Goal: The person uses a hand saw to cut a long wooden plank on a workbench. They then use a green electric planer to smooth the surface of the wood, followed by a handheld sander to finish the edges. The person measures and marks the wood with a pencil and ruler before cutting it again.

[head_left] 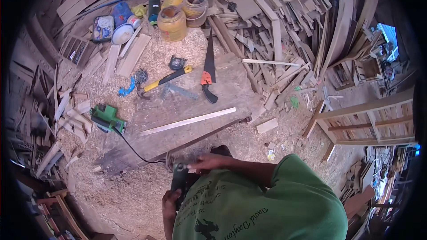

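Close to my body, a dark green power tool that looks like an angle grinder (179,181) is held at a slant, its head pointing away from me. My left hand (169,202) is wrapped round its lower body. At the head end, my right hand (208,162) has its fingers closed against the tool; its fingertips are partly hidden. A greyish, blurred disc-like part (177,159) shows beyond the head. Just ahead, a long thin wood strip (189,121) lies on the wide worn board (133,140).
On the board and sawdust lie a handsaw (209,69), a yellow-black hammer (169,80), a metal square (181,91) and a green electric planer (108,118) with a black cord. Yellow jars (172,26) stand beyond. Scrap wood (284,22) is heaped at far right; a wooden frame (369,120) stands right.
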{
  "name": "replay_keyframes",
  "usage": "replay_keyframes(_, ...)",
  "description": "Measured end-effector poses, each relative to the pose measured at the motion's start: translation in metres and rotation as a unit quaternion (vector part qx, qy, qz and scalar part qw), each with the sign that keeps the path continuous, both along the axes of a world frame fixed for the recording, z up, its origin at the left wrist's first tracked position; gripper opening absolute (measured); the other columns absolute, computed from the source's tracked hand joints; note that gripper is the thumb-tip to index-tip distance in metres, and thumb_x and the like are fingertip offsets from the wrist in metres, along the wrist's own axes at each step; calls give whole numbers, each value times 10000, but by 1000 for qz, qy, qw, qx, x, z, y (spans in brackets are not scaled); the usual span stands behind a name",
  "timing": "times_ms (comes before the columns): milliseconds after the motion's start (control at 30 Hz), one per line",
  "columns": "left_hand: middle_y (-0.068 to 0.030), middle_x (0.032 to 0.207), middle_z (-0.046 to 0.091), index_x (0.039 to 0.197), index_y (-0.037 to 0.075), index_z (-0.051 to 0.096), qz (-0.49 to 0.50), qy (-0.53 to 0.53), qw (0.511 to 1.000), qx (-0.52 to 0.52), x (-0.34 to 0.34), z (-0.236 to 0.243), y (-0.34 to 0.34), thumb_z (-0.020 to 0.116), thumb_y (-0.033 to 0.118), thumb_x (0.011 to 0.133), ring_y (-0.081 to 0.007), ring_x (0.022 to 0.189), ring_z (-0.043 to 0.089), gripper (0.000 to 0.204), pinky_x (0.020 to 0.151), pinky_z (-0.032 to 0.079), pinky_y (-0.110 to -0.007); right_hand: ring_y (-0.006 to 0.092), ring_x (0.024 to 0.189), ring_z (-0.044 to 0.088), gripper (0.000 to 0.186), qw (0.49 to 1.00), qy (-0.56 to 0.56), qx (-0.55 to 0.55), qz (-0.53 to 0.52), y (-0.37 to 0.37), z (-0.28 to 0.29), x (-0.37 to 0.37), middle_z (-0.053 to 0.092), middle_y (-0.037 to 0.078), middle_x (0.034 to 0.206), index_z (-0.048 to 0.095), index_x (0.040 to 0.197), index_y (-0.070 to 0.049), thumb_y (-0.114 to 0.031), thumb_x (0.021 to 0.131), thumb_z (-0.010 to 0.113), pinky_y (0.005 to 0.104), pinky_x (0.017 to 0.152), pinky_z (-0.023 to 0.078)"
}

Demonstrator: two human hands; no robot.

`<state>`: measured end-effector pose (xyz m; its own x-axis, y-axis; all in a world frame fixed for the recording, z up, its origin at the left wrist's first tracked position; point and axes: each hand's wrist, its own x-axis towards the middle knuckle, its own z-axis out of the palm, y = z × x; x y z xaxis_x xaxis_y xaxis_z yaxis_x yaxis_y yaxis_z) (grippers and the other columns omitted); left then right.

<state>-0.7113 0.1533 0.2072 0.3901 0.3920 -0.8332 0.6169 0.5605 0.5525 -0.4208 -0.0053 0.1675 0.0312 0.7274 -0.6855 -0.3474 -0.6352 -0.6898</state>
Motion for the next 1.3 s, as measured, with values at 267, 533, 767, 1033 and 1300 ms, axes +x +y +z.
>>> replay_keyframes(267, 12, 903, 642, 1154, 62, 641, -220, -187, 957, -1, 145, 44, -17, 792, 244, 953, -65, 737, 568, 310, 632, 456, -256, 255, 1219, 720, 454, 805, 316, 145, -482, -38, 8, -10, 724, 105, 1340, 608, 1423, -95, -281, 1048, 784, 449, 1075, 579)
replay_keyframes(533, -88, 1240, 692, 1403, 47, 627, -558, -196, 805, 53, 217, -10, -3, 762, 413, 1037, -215, 1089, 686, 534, 941, 564, -382, 156, 1009, 686, 579, 742, 29, 170, -648, -53, 32, -14, 705, 55, 1165, 595, 1368, -43, -243, 912, 889, 358, 909, 583)
replay_keyframes(767, -97, 1298, 723, 1441, -4, 643, -345, -223, 890, -197, 265, -4, -67, 605, 468, 1133, -189, 1160, 697, 566, 1019, 551, -362, 152, 1017, 661, 584, 690, -146, 123, -698, -53, 54, -47, 716, 66, 1149, 620, 1355, -9, -296, 911, 867, 339, 916, 567)
replay_keyframes(1033, -90, 1266, 737, 1400, 17, 680, -270, -156, 907, -284, 230, -9, -53, 667, 475, 1098, -225, 1146, 712, 549, 1019, 547, -376, 164, 979, 693, 510, 653, -227, 4, -723, -9, 56, -89, 747, 72, 1085, 673, 1276, -23, -341, 918, 849, 372, 901, 577)
replay_keyframes(1300, -132, 1287, 732, 1396, 1, 694, -243, -134, 923, -269, 207, -43, -26, 708, 557, 1047, -248, 1177, 697, 657, 1074, 510, -389, 194, 1055, 695, 690, 694, -240, -124, -668, 23, 22, -110, 724, 127, 1181, 567, 1402, 51, -328, 905, 859, 370, 917, 584)
